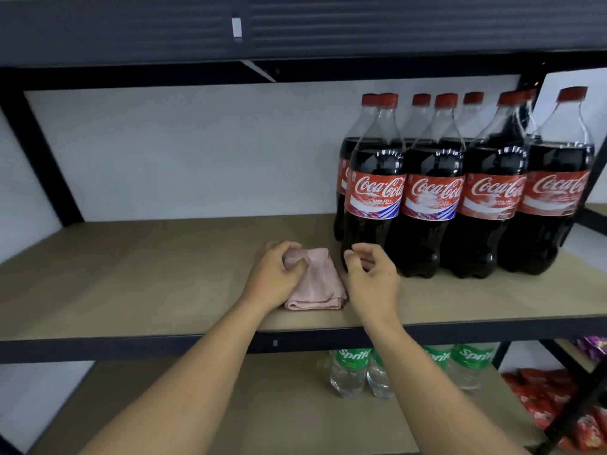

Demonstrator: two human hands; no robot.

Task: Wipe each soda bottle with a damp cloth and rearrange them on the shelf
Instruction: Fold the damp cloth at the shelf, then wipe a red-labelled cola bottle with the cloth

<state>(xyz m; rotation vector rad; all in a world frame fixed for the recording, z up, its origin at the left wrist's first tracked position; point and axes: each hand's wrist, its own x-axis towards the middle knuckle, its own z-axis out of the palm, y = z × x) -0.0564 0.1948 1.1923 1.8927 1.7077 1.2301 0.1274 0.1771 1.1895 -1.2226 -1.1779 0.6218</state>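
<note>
A folded pink cloth (pixel 320 284) lies on the brown shelf board (pixel 147 274) near its front edge. My left hand (pixel 274 277) rests on the cloth's left side with its fingers curled into the fabric. My right hand (pixel 372 274) hovers just right of the cloth with loosely curled fingers, holding nothing, in front of the nearest cola bottle (pixel 374 192). Several large red-capped cola bottles (pixel 486 192) stand in two rows on the right half of the shelf.
The black metal frame has an upper shelf beam (pixel 295 34) overhead and a slanted brace (pixel 42 152) at left. Below, green-labelled Sprite bottles (pixel 349 372) stand on a lower shelf, with red snack packets (pixel 551 405) to their right.
</note>
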